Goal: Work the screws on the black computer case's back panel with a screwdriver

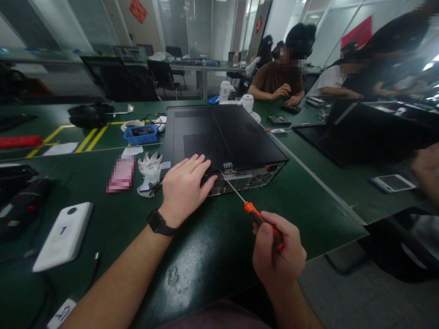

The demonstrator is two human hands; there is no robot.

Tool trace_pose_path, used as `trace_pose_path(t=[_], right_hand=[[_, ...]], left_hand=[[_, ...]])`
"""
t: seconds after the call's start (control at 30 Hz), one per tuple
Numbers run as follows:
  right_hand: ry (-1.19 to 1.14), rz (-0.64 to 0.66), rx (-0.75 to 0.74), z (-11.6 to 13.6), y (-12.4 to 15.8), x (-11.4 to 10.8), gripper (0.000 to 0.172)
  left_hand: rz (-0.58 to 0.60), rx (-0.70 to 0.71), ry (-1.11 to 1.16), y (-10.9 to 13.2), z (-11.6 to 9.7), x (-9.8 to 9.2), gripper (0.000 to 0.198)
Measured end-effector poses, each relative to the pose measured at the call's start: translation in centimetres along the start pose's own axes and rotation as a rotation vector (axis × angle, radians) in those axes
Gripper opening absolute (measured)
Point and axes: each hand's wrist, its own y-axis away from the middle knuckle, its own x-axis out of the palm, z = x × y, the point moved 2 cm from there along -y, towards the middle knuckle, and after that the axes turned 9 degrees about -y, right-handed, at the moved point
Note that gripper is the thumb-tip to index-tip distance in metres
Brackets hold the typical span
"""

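At the tip of the tool in the right hand [279, 253] sits the rear panel of a black computer case [222, 137], which lies flat on a green table [192, 274]. Fingers and thumb are wrapped tight round the orange handle of a screwdriver [249, 209]. It is held low and angled up, so its thin shaft runs forward and left to the panel's top edge. Whether the tip sits in a screw is too small to tell.

Left of that shaft, the left hand [185, 187] lies flat with fingers spread and holds nothing. Its palm covers the case's near corner, a pose that seems to steady the box against the tool's push. A black watch [160, 223] circles that wrist.

Further left of the flat hand lie white gloves [150, 172], then a white device marked 1 [63, 235]. Well beyond the case, other people sit at work at the far tables.
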Motion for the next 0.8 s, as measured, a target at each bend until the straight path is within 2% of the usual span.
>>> trace_pose_path(t=[0.1, 0.27, 0.47, 0.67, 0.8], right_hand=[[0.001, -0.003, 0.021, -0.10, -0.01, 0.02, 0.020], [-0.044, 0.023, -0.044, 0.38, -0.31, 0.06, 0.025], [0.013, 0.020, 0.062, 0.02, 0.15, -0.05, 0.020], [-0.023, 0.017, 0.002, 0.14, 0.12, 0.01, 0.024], [0.018, 0.012, 0.072, -0.10, 0.39, -0.05, 0.021]], left_hand=[[-0.004, 0.001, 0.003, 0.01, 0.02, -0.01, 0.034], [-0.002, 0.000, 0.003, 0.02, 0.04, 0.00, 0.033], [0.017, -0.019, 0.033, 0.00, 0.05, -0.05, 0.033], [0.023, -0.018, 0.032, 0.00, 0.04, -0.08, 0.034], [0.015, -0.010, 0.020, 0.01, 0.01, -0.07, 0.034]])
